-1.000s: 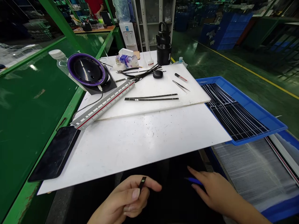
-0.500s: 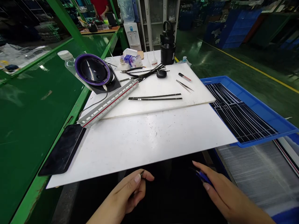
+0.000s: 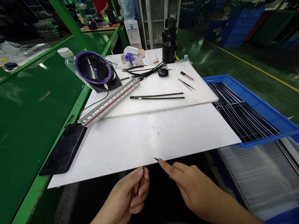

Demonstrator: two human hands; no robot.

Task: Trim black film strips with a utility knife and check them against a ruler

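My left hand (image 3: pixel 132 189) is closed, pinching a thin black strip (image 3: pixel 140 183) between thumb and fingers just below the table's front edge. The strip's tip stands up past the thumb; its lower part is hidden by the fingers. My right hand (image 3: pixel 187 179) is closed round a blue-handled pointed tool (image 3: pixel 156 159), index finger stretched along it. Its dark tip points left over the table edge, apart from the strip; most of the handle is hidden. Two black strips (image 3: pixel 157 95) lie on the white board (image 3: pixel 163 107) ahead.
On the board lie tweezers (image 3: pixel 186 84), a small knife (image 3: pixel 187 75), a black case (image 3: pixel 163 72) and a strip pile (image 3: pixel 149 73). A scale ruler (image 3: pixel 109 104), fan (image 3: pixel 93 68) and tablet (image 3: pixel 63 151) are left. A blue tray (image 3: pixel 263 109) of strips is right; a black bottle (image 3: pixel 169 46) stands behind.
My right hand has moved left and slightly up, bringing the pointed tool close to my left hand. The strip in my left hand is now more upright, with the fingers curled more.
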